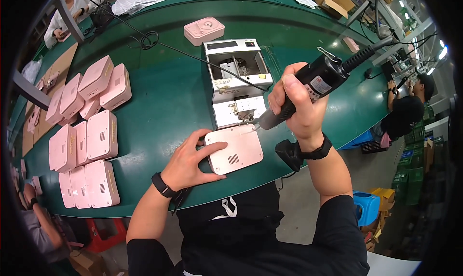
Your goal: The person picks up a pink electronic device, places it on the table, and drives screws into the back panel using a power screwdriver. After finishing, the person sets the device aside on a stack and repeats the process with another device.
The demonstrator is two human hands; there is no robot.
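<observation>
A pink box-shaped device housing [241, 153] with a small slotted grille lies flat near the table's front edge. My left hand [189, 159] grips its left side, thumb resting on top and fingers around the edge. In my right hand [303, 100] is a black corded electric screwdriver [316, 78], held tilted. Its bit points down at the far right corner of the housing; whether it touches a screw there is too small to tell. Just beyond the housing stands a white screw feeder machine [238, 83] with an open top compartment.
Several stacked pink housings [89, 136] fill the table's left side. Another pink unit [204, 31] lies behind the feeder. A black cable [166, 45] crosses above the green table [159, 107]. A co-worker [410, 100] sits at the right. A blue stool [366, 207] stands on the floor.
</observation>
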